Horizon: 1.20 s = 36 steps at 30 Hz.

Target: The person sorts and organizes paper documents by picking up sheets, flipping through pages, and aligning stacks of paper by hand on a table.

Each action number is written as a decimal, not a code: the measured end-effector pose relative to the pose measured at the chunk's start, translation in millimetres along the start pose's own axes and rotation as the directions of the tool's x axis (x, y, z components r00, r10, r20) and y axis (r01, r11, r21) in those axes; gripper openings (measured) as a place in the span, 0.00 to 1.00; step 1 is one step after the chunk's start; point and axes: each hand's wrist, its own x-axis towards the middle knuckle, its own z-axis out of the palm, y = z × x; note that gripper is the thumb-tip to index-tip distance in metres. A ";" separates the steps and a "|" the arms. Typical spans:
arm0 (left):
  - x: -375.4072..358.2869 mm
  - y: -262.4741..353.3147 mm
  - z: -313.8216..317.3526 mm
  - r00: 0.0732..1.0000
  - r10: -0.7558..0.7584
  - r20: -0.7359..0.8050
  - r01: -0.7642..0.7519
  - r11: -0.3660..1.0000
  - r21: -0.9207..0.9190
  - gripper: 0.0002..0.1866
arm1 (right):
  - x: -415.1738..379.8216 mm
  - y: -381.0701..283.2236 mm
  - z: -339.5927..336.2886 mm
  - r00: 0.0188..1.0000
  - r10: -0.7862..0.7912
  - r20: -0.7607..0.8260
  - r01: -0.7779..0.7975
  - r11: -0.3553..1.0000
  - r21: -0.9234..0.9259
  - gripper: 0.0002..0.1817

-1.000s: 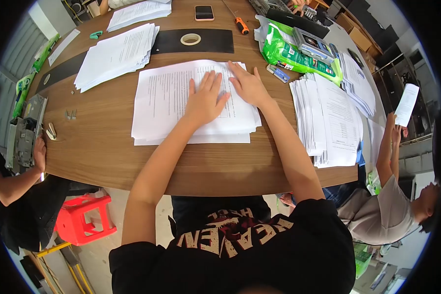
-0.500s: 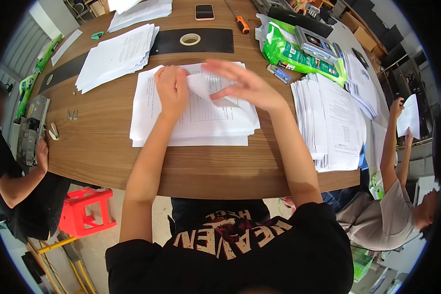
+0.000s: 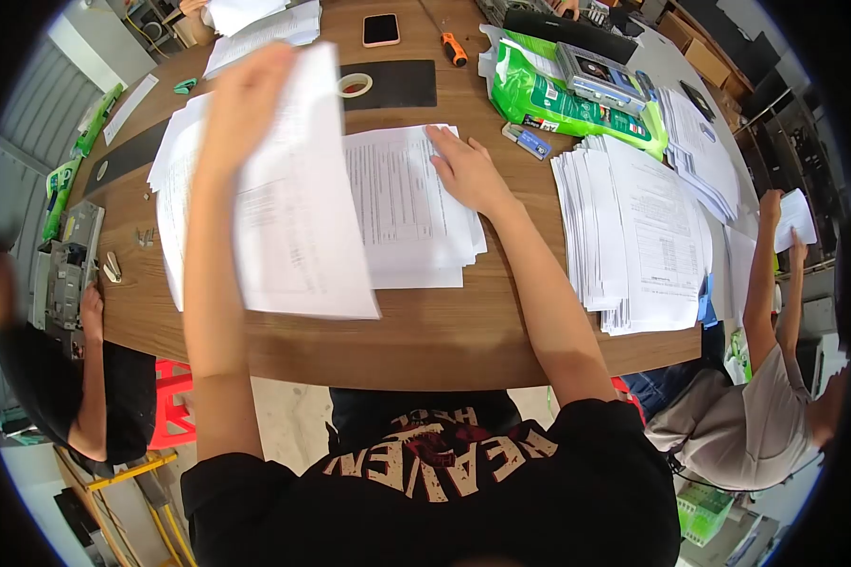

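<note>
My left hand (image 3: 246, 109) is closed on the top part of some printed sheets (image 3: 298, 203), lifted over the left side of the table and slightly blurred. Behind them, partly hidden, lies a paper stack (image 3: 175, 142). My right hand (image 3: 470, 172) rests with its fingers apart on the upper right corner of the middle paper stack (image 3: 397, 213), whose left part is covered by the lifted sheets. To the right of that hand sits a thick pile of printed papers (image 3: 667, 241).
A tape roll (image 3: 355, 86) lies on a black strip (image 3: 402, 85). Farther back are a phone (image 3: 381, 30) and an orange-handled screwdriver (image 3: 454, 49). A green packet (image 3: 539, 94) holds a clear case (image 3: 600, 80). Co-workers sit left and right; the right one holds paper (image 3: 796, 219).
My left hand has moved left and away from me, lifting sheets off the middle stack. My right hand has come down onto that stack. The left co-worker has leaned forward.
</note>
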 end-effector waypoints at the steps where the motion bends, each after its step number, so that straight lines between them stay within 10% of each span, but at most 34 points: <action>1: -4.8 -7.6 23.1 0.988 0.012 0.153 -0.014 1.000 0.013 0.15 | 1.4 -1.2 0.7 1.000 -0.003 -0.004 0.003 1.000 -0.001 0.24; 4: -32.6 -38.3 91.6 0.906 0.162 0.391 -0.217 0.971 0.100 0.10 | 2.4 -7.2 -0.5 1.000 0.013 0.009 -0.013 1.000 -0.016 0.24; 11: -68.3 -62.9 144.1 0.963 0.136 0.231 -0.172 0.974 0.144 0.08 | 9.7 -15.3 -11.8 0.988 -0.135 -0.074 0.119 0.974 -0.191 0.22; 14: -69.9 -63.3 144.8 0.977 0.008 0.213 -0.005 1.000 -0.017 0.07 | 16.0 -30.0 -15.4 0.990 -0.058 -0.125 0.069 0.994 0.085 0.24; 16: -69.1 -53.0 134.9 0.919 -0.264 0.294 0.283 0.959 -0.026 0.08 | 16.1 -49.4 -23.9 0.985 0.142 -0.099 -0.052 0.787 0.615 0.25; 22: -55.5 -48.7 83.2 0.989 -0.144 -0.044 0.145 0.990 0.002 0.11 | 28.1 -46.3 -41.1 0.973 0.227 0.046 -0.043 -0.020 0.999 0.27; 23: -47.3 -34.3 57.3 0.890 -0.454 -0.037 0.455 0.890 0.032 0.12 | 27.9 -30.9 -33.1 0.971 0.222 -0.091 0.003 0.368 0.930 0.26; 24: -41.0 -42.0 34.9 0.960 -0.242 -0.139 0.257 0.962 0.098 0.13 | 25.3 -18.6 -28.4 0.971 0.224 -0.090 0.002 0.365 0.931 0.26; 26: -21.6 -36.3 -9.0 0.946 -0.199 -0.257 0.232 0.967 0.106 0.14 | 18.6 -3.6 -21.9 0.983 0.143 -0.113 -0.057 0.831 0.554 0.23; 31: 0.5 -7.2 -41.3 0.939 -0.336 0.077 0.342 0.936 -0.084 0.13 | 9.5 0.4 1.0 0.998 0.049 -0.040 -0.045 0.993 0.109 0.24; 36: -34.2 -27.9 60.9 0.903 -0.159 0.399 0.124 0.986 0.112 0.10 | 9.1 -15.4 -1.3 0.998 0.017 -0.056 -0.029 0.974 -0.225 0.23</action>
